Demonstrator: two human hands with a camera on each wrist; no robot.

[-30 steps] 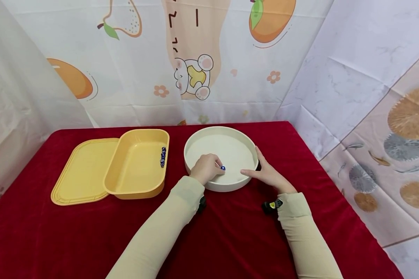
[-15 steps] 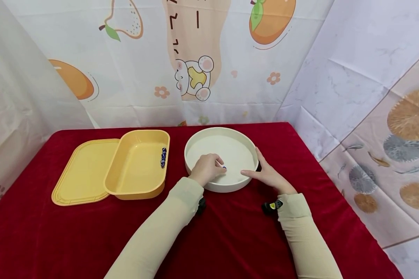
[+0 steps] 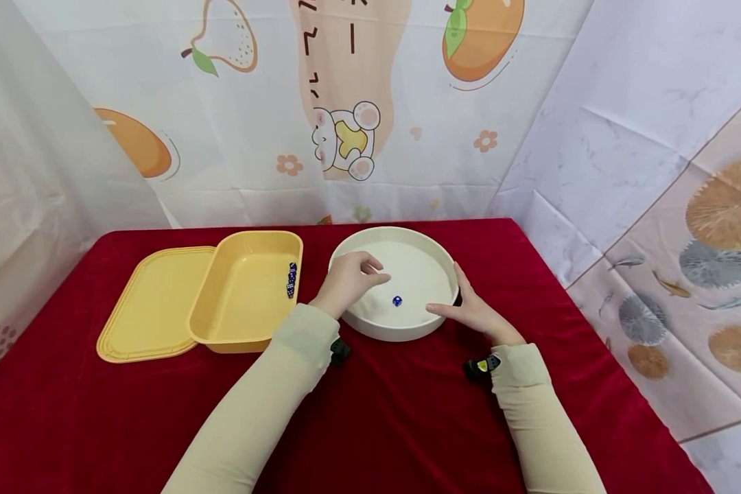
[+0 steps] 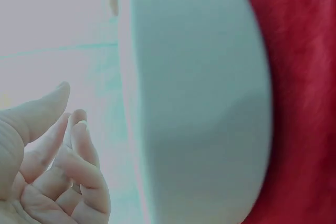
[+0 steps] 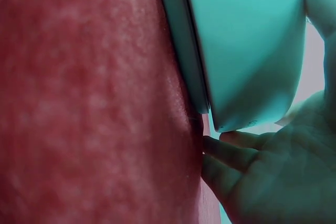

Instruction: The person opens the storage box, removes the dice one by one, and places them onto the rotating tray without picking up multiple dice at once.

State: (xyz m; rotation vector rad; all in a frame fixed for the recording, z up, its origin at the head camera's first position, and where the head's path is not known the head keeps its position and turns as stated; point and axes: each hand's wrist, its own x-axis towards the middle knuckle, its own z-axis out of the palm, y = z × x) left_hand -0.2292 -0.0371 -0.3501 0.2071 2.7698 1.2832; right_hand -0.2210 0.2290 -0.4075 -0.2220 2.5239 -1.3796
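Note:
One blue die (image 3: 397, 300) lies on the floor of a round cream tray (image 3: 390, 335), near its front. My left hand (image 3: 348, 278) hovers over the tray's left side, its thumb and forefinger apart and nothing between them. In the left wrist view its fingers (image 4: 93, 182) bend loosely beside the pale tray wall (image 4: 205, 98). My right hand (image 3: 472, 309) holds the tray at its right edge, thumb over the rim and fingers along the outside. The right wrist view shows those fingers (image 5: 231, 153) low against the tray's side (image 5: 247, 51).
Left of the tray stands a yellow box (image 3: 237, 295) with several blue dice (image 3: 291, 280) in a row along its right wall. A flat yellow lid (image 3: 154, 302) lies partly beneath the box. Red cloth (image 3: 395, 418) covers the table, and printed curtains (image 3: 247, 151) hang behind it.
My left hand has let go of the die and drawn back up and to the left. The die now lies alone in the tray. My right hand has stayed at the rim.

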